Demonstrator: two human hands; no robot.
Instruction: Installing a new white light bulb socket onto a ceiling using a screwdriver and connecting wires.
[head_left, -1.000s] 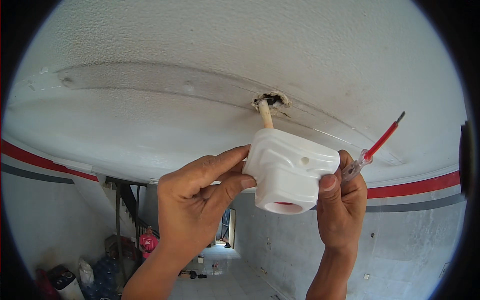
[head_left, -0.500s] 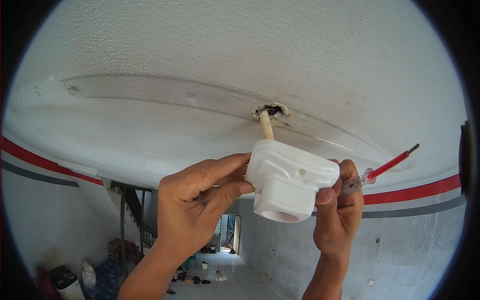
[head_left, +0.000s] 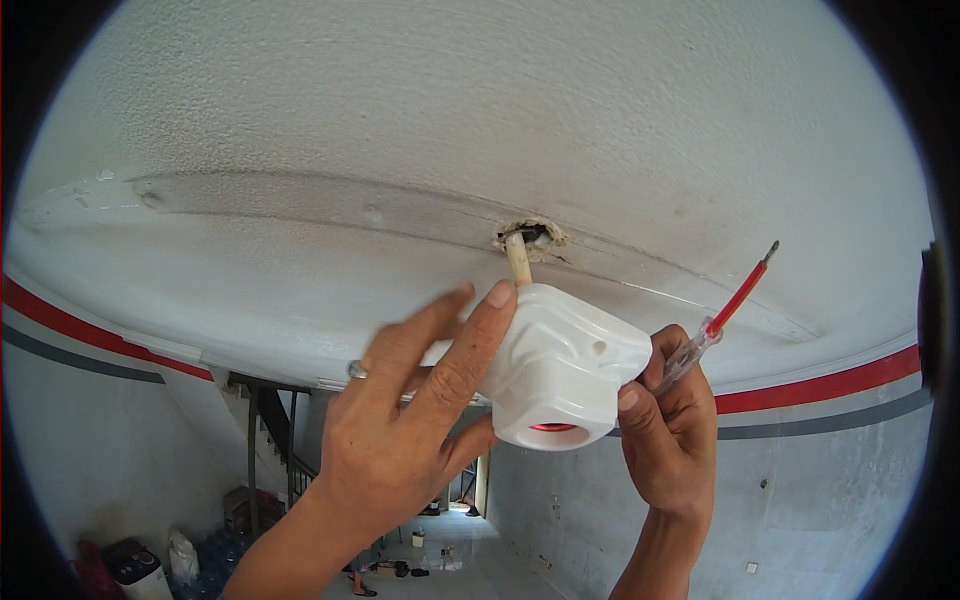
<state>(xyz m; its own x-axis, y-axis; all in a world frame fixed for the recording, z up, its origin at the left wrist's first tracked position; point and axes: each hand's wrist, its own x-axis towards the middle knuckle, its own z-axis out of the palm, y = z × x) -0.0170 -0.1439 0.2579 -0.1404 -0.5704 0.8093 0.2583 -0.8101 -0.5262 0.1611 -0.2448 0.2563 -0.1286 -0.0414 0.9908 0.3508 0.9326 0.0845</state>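
A white plastic lamp holder with a round socket opening hangs tilted just below the ceiling; a red part shows inside the opening. Behind its upper edge, a cream conduit tube comes down from a ragged hole in the ceiling. My right hand pinches the holder's right end and also keeps a screwdriver with a clear handle and red shaft, tip up. My left hand is at the holder's left side, fingers spread, with the index fingertip at its upper corner and the thumb by its lower side.
A stained strip runs along the white ceiling. Red and grey bands circle the upper wall. Far below lie a tiled floor, a staircase, water bottles and a black-and-white appliance. A person's legs show there.
My left hand has loosened its pinch and spread its fingers, the index finger moving up to the upper corner. The holder has shifted slightly left and tilted; the screwdriver points more steeply up.
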